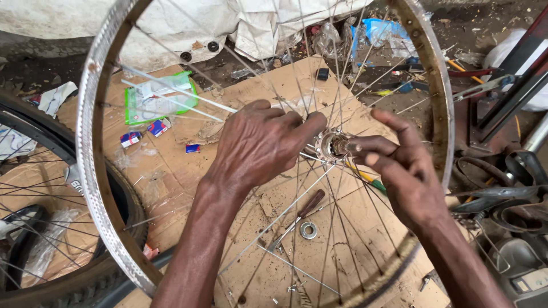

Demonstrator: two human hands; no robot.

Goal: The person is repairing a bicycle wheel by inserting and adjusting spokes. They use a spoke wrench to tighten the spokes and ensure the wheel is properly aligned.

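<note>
Here the left hand (260, 142) wraps around the middle part of a bike wheel (94, 142), closed on the hub (330, 145). The right hand (399, 171) comes in from the other side. Its fingers (365, 145) pinch the end of the hub, where the little axle sticks out.

To do this well, I think the left hand should hold the hub firm so the wheel does not wobble. The right hand should turn with small, slow twists and keep its fingers clear of the spokes (342, 85), because they are thin and could poke or bend. It may help to keep the wheel standing straight up.

The wheel is big and round, with a shiny silver rim full of small holes. It has no tire on it. Many thin metal spokes run from the rim to the hub. Some spokes look loose and stick out to the left. The wheel stands over flat brown cardboard (274, 251) on the ground. A screwdriver (302, 211) and a small metal ring (309, 230) lie on the cardboard below the hub. Another wheel with a black tire (123, 199) lies to the left.
</note>
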